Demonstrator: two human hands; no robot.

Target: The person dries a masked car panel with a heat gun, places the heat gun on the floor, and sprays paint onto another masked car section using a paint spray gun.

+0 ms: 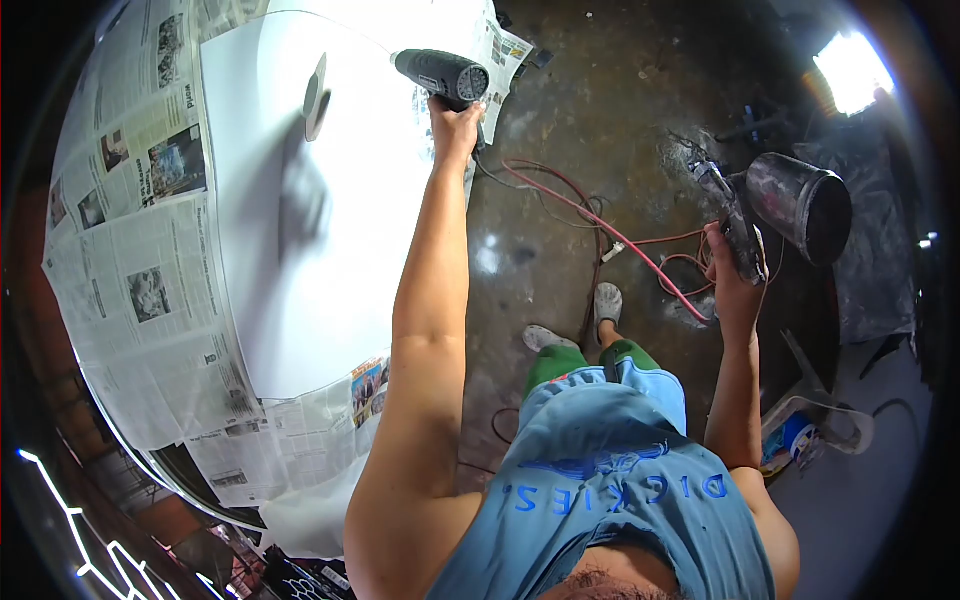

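Observation:
My left hand is closed round the grip of a dark heat gun, held over a bright white panel. The gun's nozzle points left, toward a small pale oval piece that stands off the panel and casts a shadow. Out to the right, my right hand is wrapped round the handle of a spray gun. Its large dark cup sticks out to the right, smeared with residue. A red hose runs across the floor toward this hand; where it joins is hidden.
Newspaper sheets surround the panel's left and lower sides. Hose coils and a cord lie on the stained floor near my feet. A bright work lamp shines at upper right. Below it are dark plastic sheeting and a clear container.

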